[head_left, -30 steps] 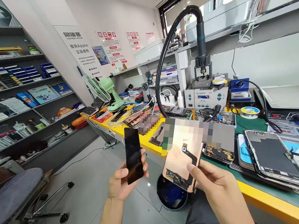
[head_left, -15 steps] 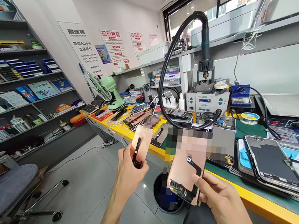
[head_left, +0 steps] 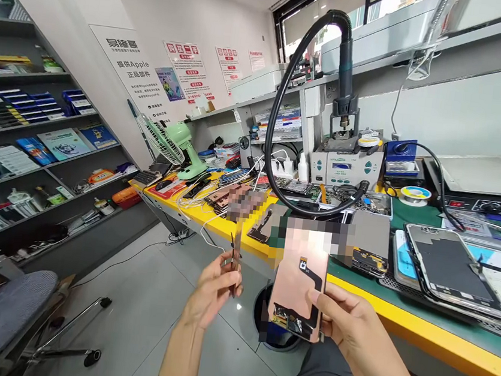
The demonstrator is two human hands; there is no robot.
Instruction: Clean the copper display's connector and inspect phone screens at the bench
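My left hand point(head_left: 216, 290) pinches a phone screen panel point(head_left: 236, 253), turned nearly edge-on so only a thin strip and a bit of black flex cable show. My right hand point(head_left: 348, 323) grips a second, copper-backed phone screen panel point(head_left: 296, 284) by its right edge, thumb on the back. A black flex cable point(head_left: 312, 279) runs down that copper back to dark parts at the bottom. Both panels are held in the air in front of the bench edge. Blurred squares cover the top of the right panel.
The yellow-edged bench point(head_left: 420, 325) carries a hot-air station point(head_left: 346, 166) with a looping black hose, a stack of phone screens point(head_left: 454, 265), a solder spool point(head_left: 415, 195) and a green fan point(head_left: 186, 150). Below stands a dark bin point(head_left: 277, 330); a chair point(head_left: 5, 317) is at left.
My left hand has turned its panel from showing its copper back to nearly edge-on. The right panel has shifted slightly left in view, still held; the camera view has moved slightly.
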